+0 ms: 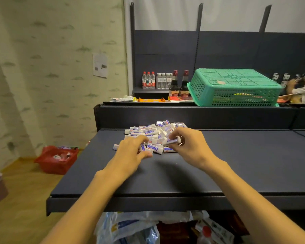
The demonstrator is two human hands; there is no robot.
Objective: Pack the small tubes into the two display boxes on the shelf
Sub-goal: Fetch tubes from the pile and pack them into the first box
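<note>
A pile of small tubes lies on the shelf just beyond both hands. One tube is pinched by the right hand; the left hand rests with loosely spread fingers on tubes at the pile's near edge. Gathering appears underway; no display boxes are seen, so they must be located next.

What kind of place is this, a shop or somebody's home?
Probably a small shop or a mock-up of one: dark retail shelving, rows of bottled water and sauce bottles on the back shelf, and a pile of small tubes being sorted.

We see a dark blue shelf carrying a loose heap of small white tubes near its back edge, left of centre.
</note>
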